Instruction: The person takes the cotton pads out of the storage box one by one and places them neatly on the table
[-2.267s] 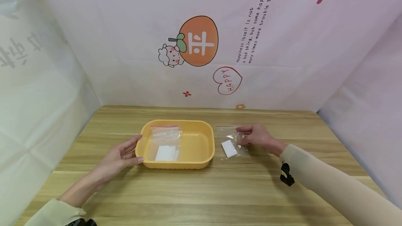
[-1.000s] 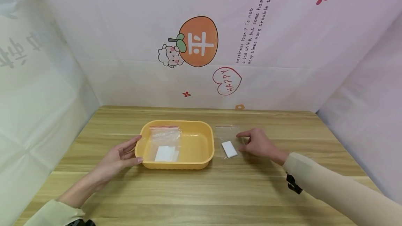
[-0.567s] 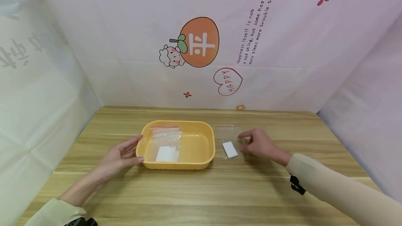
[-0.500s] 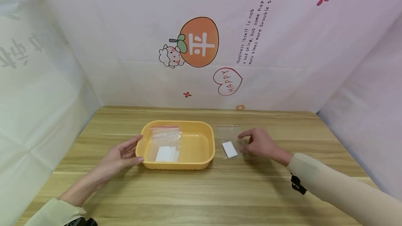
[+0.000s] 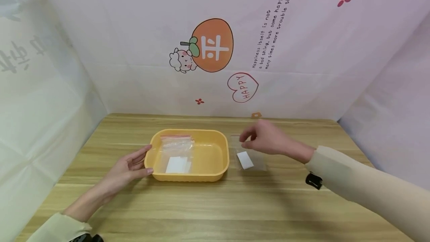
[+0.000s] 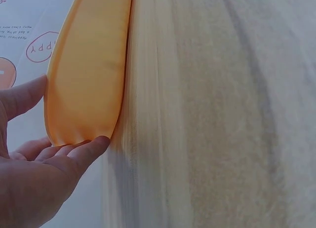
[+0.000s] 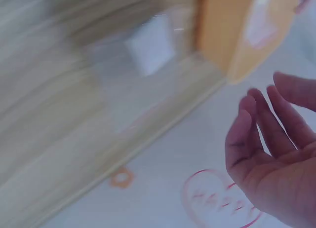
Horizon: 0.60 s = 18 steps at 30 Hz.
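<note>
A yellow plastic tray point(image 5: 205, 177) sits on the table, and my left hand point(image 5: 121, 170) holds its left end, thumb and fingers spread along the rim and wall. In the left wrist view the fingers of the left hand point(image 6: 42, 173) meet the end of the tray point(image 6: 89, 70). Right of the tray lies a clear zip bag point(image 5: 258, 163) with a white rectangular piece point(image 5: 245, 160) inside. My right hand point(image 5: 267, 137) hovers over the upper part of that bag, fingers loosely bent. The right wrist view shows the right hand point(image 7: 276, 154) holding nothing; the bag point(image 7: 133, 95) is blurred there.
Inside the tray, at its left, lie clear zip bags point(image 5: 176, 145) with white pieces point(image 5: 177, 164); how many overlap is unclear. A printed cloth point(image 5: 147, 47) hangs behind the wooden table point(image 5: 201, 212), and cloth walls stand at both sides.
My right hand first rests on the bag's right side, then lifts off and moves up and left over its top. The bag shifts very little. The left hand stays at the tray.
</note>
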### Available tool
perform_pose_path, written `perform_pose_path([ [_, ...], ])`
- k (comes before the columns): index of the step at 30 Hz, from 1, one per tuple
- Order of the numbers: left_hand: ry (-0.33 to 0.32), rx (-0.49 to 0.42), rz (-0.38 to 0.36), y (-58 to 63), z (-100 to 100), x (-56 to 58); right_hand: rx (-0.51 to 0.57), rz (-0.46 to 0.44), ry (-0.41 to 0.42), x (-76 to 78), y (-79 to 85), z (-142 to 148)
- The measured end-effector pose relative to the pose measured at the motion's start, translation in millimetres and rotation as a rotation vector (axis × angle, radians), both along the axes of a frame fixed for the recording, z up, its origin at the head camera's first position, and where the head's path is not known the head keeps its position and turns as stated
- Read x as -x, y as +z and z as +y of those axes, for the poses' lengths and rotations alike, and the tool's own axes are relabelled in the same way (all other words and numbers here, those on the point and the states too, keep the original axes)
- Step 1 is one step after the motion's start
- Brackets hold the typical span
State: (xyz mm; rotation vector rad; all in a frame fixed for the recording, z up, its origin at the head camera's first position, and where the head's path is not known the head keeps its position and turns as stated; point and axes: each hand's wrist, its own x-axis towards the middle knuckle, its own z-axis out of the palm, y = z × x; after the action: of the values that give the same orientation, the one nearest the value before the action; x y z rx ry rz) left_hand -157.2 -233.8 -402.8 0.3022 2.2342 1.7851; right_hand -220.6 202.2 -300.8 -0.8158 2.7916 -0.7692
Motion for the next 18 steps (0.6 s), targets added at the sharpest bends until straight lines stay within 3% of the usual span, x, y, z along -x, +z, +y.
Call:
perform_pose_path([
  [4,-0.002,-0.004,-0.003,-0.7,-0.6,-0.7,-0.034,-0.078,0.088,2.8,11.9,-28.1],
  [9,-0.005,-0.014,-0.005,1.6,-0.4,-0.2,-0.079,-0.170,0.198,11.2,10.7,-61.0],
  [15,-0.006,-0.009,-0.004,3.1,-0.4,-0.1,-0.028,-0.378,0.199,19.8,-4.4,-90.7],
  [18,-0.004,-0.009,-0.003,1.7,-0.9,-0.5,-0.001,-0.419,0.192,23.2,-14.1,-102.2],
])
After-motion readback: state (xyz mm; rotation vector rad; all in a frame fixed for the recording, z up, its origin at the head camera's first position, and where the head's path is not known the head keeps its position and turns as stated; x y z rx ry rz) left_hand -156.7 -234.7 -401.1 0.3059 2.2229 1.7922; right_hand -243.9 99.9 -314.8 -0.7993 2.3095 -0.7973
